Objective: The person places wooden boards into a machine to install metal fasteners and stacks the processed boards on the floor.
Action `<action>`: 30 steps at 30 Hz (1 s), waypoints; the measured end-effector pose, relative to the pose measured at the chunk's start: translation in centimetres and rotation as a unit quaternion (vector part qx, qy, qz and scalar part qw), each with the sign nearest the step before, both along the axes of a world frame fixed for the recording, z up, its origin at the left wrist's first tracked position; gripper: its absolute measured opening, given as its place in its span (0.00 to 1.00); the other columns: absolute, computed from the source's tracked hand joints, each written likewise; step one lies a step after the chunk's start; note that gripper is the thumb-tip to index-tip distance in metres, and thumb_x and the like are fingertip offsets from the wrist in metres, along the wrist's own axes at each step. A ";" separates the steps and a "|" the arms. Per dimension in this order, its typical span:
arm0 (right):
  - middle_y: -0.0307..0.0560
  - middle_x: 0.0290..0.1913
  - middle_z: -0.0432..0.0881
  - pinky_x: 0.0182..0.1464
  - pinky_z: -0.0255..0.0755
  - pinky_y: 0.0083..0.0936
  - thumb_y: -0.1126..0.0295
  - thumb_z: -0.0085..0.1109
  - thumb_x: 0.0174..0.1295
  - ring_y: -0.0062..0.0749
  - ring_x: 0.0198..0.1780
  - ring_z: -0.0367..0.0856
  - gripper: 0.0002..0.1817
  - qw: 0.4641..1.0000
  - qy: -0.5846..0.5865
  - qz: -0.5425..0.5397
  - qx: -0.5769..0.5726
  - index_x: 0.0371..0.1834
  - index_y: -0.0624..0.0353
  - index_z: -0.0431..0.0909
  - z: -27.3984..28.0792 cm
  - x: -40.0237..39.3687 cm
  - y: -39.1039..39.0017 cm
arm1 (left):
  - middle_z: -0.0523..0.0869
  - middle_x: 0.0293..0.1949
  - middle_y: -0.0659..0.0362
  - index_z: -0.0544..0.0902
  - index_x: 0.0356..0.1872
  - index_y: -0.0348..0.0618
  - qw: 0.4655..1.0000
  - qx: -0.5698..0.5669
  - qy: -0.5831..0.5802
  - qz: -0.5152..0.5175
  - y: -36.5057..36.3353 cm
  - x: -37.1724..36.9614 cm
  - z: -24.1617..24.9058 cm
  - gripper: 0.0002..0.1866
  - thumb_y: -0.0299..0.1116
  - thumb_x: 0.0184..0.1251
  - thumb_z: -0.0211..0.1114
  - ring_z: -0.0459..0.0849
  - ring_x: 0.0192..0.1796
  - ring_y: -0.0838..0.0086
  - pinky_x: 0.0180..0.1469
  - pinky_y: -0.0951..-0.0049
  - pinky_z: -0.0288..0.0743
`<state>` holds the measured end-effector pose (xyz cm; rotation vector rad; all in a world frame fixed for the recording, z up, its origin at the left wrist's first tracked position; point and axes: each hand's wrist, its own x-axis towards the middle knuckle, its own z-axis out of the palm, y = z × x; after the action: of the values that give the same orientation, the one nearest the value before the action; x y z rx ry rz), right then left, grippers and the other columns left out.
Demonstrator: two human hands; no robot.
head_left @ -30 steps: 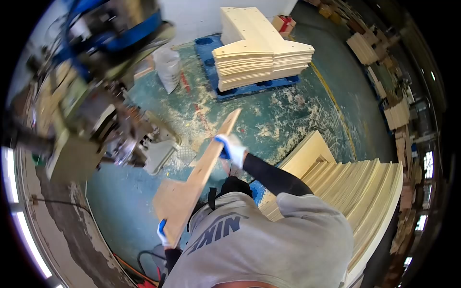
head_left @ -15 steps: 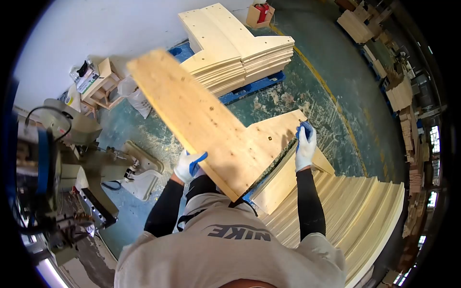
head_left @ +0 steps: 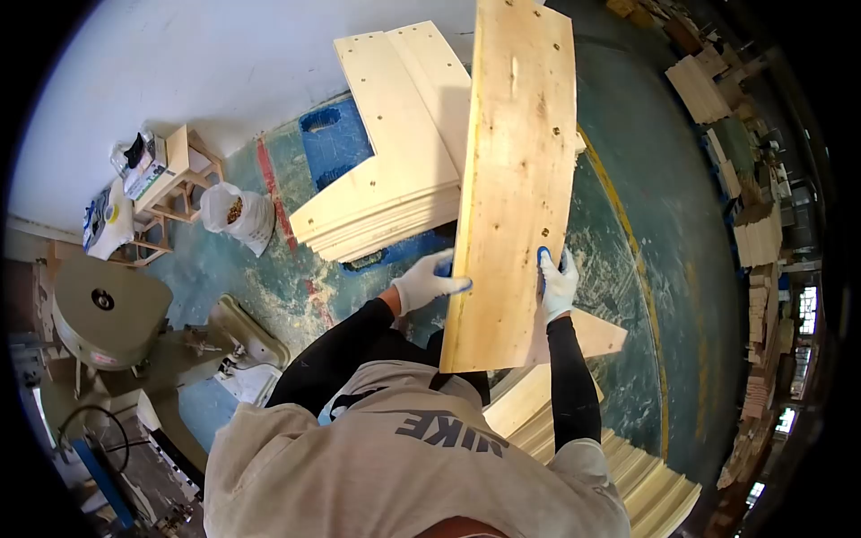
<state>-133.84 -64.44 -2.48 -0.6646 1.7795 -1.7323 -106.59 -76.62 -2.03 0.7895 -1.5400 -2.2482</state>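
A long plywood panel (head_left: 516, 179) with several metal inserts stands tilted in front of me, its upper end reaching past the top of the view. My left hand (head_left: 426, 283), in a white glove with blue fingertips, grips its left edge, with the thumb in front and other fingers partly hidden. On the opposite edge, my right hand (head_left: 558, 285) is closed round the wood in a matching glove. Behind the panel, a stack of cut plywood panels (head_left: 386, 161) rests on a blue pallet (head_left: 332, 139). Another stack (head_left: 637, 484) lies low at the right.
To the left stands a grey-beige machine (head_left: 112, 309). A white sack (head_left: 238, 220) and a wooden stool (head_left: 184, 175) are near the wall. A yellow line (head_left: 632, 242) crosses the dusty green floor, and more timber stacks (head_left: 700, 90) line the far right.
The panel has swung from slanting left to nearly upright in view, its far end moving right. My left hand moved right and up along with it; my right hand shifted slightly down. My view turned left.
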 end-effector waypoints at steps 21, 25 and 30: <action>0.60 0.76 0.63 0.76 0.56 0.36 0.54 0.68 0.60 0.49 0.77 0.61 0.47 0.911 0.242 0.183 0.280 0.78 0.64 0.57 -17.6 -21.6 -50.3 | 0.60 0.75 0.36 0.60 0.75 0.33 0.752 -0.214 -0.583 0.223 -35.4 -6.7 -20.4 0.49 0.53 0.60 0.69 0.57 0.78 0.45 0.77 0.61 0.57; 0.64 0.79 0.56 0.77 0.54 0.35 0.50 0.69 0.57 0.52 0.78 0.58 0.56 0.826 0.368 0.236 0.356 0.80 0.66 0.46 -21.3 -22.5 -51.3 | 0.65 0.73 0.37 0.55 0.77 0.32 0.738 -0.152 -0.621 0.218 -37.3 -8.0 -21.5 0.58 0.55 0.54 0.76 0.64 0.75 0.47 0.74 0.63 0.62; 0.63 0.80 0.53 0.78 0.50 0.36 0.50 0.72 0.54 0.51 0.80 0.52 0.59 0.843 0.268 0.274 0.378 0.80 0.66 0.44 -21.8 -21.5 -52.2 | 0.72 0.69 0.38 0.54 0.77 0.29 0.804 -0.107 -0.563 0.157 -38.1 -6.4 -22.1 0.57 0.48 0.53 0.80 0.73 0.71 0.51 0.69 0.65 0.67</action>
<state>-155.39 -116.64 -24.30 -1.1984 2.1217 -0.3927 -113.02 -114.70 -24.14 2.3367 -1.7820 -1.2601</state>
